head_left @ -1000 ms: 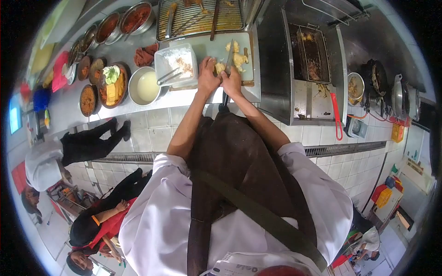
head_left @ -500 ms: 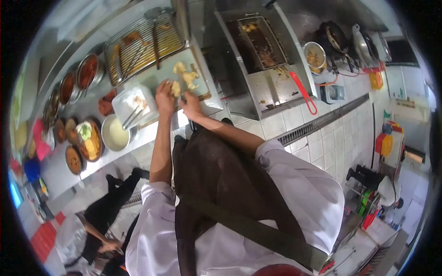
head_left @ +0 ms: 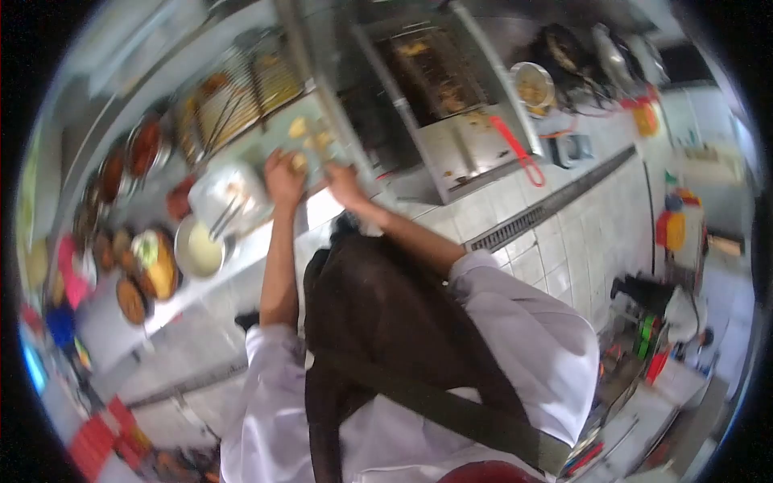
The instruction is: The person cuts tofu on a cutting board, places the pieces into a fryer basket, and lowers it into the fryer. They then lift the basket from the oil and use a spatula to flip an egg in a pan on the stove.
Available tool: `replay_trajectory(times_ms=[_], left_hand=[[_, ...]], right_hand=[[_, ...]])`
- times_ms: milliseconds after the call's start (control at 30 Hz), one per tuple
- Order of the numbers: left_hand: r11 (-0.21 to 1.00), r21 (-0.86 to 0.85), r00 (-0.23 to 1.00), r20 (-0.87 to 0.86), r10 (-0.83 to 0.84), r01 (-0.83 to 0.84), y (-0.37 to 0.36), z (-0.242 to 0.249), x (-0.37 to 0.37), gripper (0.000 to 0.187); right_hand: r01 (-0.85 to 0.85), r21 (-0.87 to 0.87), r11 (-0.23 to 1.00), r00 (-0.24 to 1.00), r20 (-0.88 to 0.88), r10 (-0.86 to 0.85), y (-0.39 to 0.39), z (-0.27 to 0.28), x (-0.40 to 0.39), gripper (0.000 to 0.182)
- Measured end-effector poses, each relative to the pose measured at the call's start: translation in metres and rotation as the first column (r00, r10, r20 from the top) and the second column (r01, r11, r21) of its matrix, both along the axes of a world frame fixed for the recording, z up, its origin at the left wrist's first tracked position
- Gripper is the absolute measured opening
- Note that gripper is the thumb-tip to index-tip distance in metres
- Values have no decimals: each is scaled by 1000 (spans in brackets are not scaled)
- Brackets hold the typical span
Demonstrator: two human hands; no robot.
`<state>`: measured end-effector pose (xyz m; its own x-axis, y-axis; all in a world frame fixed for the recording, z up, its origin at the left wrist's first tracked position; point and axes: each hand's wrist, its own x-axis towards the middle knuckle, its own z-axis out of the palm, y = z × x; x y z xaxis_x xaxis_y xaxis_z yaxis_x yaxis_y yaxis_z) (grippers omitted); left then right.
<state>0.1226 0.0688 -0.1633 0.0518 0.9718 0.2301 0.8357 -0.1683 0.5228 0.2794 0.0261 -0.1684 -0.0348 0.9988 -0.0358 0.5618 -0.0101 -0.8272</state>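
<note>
My left hand (head_left: 284,181) is closed on a pale yellow piece of food (head_left: 299,163) at the near edge of a light cutting board (head_left: 278,127). To its right, my right hand (head_left: 345,185) is closed round what looks like a knife (head_left: 324,149), its blade blurred and pointing away over the board. More pale yellow pieces (head_left: 299,127) lie just beyond my hands. Left of my left hand stands a white plastic tub (head_left: 229,189) with metal tongs (head_left: 229,216) in it.
A wire rack (head_left: 229,109) sits behind the board. Pots of red sauce (head_left: 146,145), a bowl of pale liquid (head_left: 201,247) and brown dishes (head_left: 131,299) line the left counter. On the right are a fryer (head_left: 475,157) with a red-handled tool (head_left: 515,147) and a strainer (head_left: 533,87). Another person (head_left: 684,314) is far right.
The whole view has shifted and blurred. My right hand has moved slightly away from my left. The person at the lower left is no longer in view.
</note>
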Motion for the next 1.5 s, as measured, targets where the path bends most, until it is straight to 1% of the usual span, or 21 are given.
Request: replay_trajectory(times_ms=[33,100,167,233,367,467,533,567,600,667,700,733,767,800,833,867,967,1100,1167,1300,1500], left_hand=[[999,34,999,13,-33,33,4,-12,-4,34],[994,12,992,52,-112,112,1,9,-7,32],[998,14,997,54,-61,60,1,9,-9,37],[999,54,997,-77,3,1,3,4,-10,45],[997,-63,998,-13,-54,53,6,8,-18,52],[987,-104,991,53,-121,126,1,5,-21,54],[995,-43,995,40,-91,93,-5,7,-16,53],[997,24,997,28,-67,67,-6,9,-15,53],[997,78,999,-24,-28,30,-8,9,-11,56],[996,87,997,82,9,-16,-10,3,-10,47],[985,42,964,213,157,-170,-9,-14,-6,44],[961,171,936,315,156,-218,-16,-1,-6,43],[980,162,988,125,95,-115,-10,-32,-12,39],[982,110,985,94,146,-156,-24,13,-10,42],[961,-18,941,198,274,-276,-22,-11,-5,52],[875,-262,882,138,451,-407,-27,12,4,62],[834,-357,863,129,489,-420,-41,21,9,66],[899,-17,893,112,436,-437,-35,-14,14,65],[909,-183,882,234,410,-374,-42,5,12,63],[926,-115,903,208,376,-359,-44,-4,8,62],[933,-225,898,282,338,-281,-51,9,3,62]], right_hand=[[-77,-93,993,993,-99,68,-3,10,10,24],[-125,15,992,989,88,123,-8,14,20,28],[-196,-155,968,968,127,216,-10,37,28,31],[-220,-202,954,947,192,259,-8,30,31,28],[-242,-207,948,946,169,278,-10,52,34,29],[-350,-312,883,936,-75,344,-12,53,37,30],[-342,-596,726,936,-145,321,-15,73,34,31],[-360,-592,721,929,-155,336,-20,64,35,31],[-341,-368,865,926,27,376,-25,45,37,28],[-406,73,911,894,238,379,-23,17,33,22],[-367,51,929,930,31,366,-14,-68,40,19],[-351,-70,934,912,-253,324,-18,14,19,19],[-445,226,866,895,115,430,-15,28,15,22],[-326,88,941,916,-218,338,-15,41,2,24],[-399,-31,916,882,259,393,-8,36,7,26],[-403,-103,909,829,379,411,-4,45,2,27],[-452,-5,892,728,577,372,5,17,2,37],[-509,62,859,742,537,401,17,25,4,31],[-522,-73,850,696,539,474,20,43,7,32],[-509,-60,859,704,545,456,26,52,12,31],[-508,-89,856,763,414,496,31,49,18,31]])
